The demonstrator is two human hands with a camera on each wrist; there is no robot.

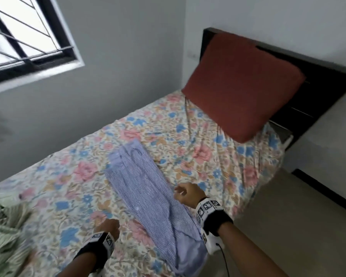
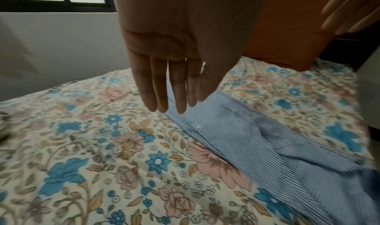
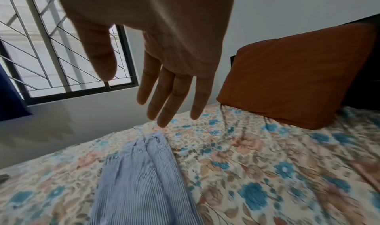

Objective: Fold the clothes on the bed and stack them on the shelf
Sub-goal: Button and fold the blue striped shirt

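Narrow-folded blue-striped shirt (image 1: pixel 146 188) on bed (image 1: pixel 208 156)

No readable text anywhere; only coded black-and-white squares on the wristbands (image 1: pixel 207 206).

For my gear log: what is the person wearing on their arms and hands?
Both forearms are bare, no sleeves or gloves. Each wrist carries a black strap with white blocks printed with black square markers: left hand, right hand. A thin black cable trails from the right unit.
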